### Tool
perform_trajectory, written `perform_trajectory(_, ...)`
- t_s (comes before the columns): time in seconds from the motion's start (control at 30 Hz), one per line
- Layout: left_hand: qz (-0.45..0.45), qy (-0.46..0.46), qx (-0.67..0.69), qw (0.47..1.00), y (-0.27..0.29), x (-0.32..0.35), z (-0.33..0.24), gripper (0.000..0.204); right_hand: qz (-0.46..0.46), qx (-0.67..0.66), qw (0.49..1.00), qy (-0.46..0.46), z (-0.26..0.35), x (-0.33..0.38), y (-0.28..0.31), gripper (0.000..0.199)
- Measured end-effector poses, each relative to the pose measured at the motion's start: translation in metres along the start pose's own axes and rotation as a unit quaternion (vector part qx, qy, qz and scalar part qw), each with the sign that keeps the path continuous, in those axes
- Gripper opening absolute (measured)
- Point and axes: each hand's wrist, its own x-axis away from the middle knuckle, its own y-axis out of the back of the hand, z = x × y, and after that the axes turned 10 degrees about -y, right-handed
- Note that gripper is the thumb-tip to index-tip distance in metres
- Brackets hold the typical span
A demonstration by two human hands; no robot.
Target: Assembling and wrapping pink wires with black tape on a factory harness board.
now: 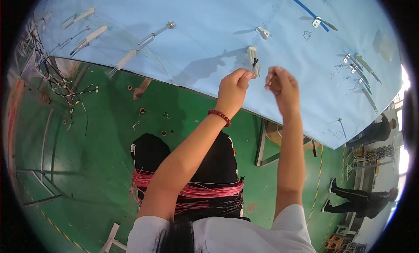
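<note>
My left hand (233, 89), with a red bead bracelet (219, 117) at its wrist, is closed in a pinch at the lower end of a pale upright holder (252, 55) on the light blue board (209, 30). A small black piece (255, 62) sits across that holder. What the left fingertips grip is too small to make out. Just to the right, my right hand (283, 87) is raised over the board, apart from the left. Its fingers are curled in toward the thumb, and anything between them is hidden.
Metal prongs and pale holders (126, 61) stand on the board. A blue wire (305, 7) runs between fixtures at the top. Pink wires (205, 189) lie across my lap. Tangled wires (61, 87) hang at the left. Two other people (366, 200) are at the far right.
</note>
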Motion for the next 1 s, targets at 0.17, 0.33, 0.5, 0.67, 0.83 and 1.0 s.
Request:
perform_trajectory(0.17,0.012,-0.002,-0.002,1.000,0.002,0.004,0.003,0.027,-0.010,-0.116,0.977,-0.178,-0.040,0.020,-0.010,0.022)
perform_trajectory(0.33,0.016,-0.008,0.049,0.999,0.010,0.005,0.001,0.024,0.049,-0.111,0.976,-0.182,-0.037,0.020,-0.022,0.022)
perform_trajectory(0.5,0.055,0.033,0.066,0.996,0.022,0.012,-0.004,0.029,0.121,-0.157,0.942,-0.272,-0.029,0.018,-0.020,0.018)
perform_trajectory(0.67,0.049,0.074,0.153,0.984,0.028,0.025,-0.004,0.037,0.142,-0.085,0.972,-0.166,-0.035,0.011,-0.028,0.031)
perform_trajectory(0.83,0.068,0.059,0.126,0.988,0.036,0.028,0.000,0.042,0.170,-0.013,0.979,-0.109,-0.031,0.006,-0.028,0.040)
perform_trajectory(1.0,0.093,0.098,0.156,0.979,0.044,0.033,0.001,0.046,0.185,-0.018,0.976,-0.111,-0.025,0.010,-0.023,0.045)
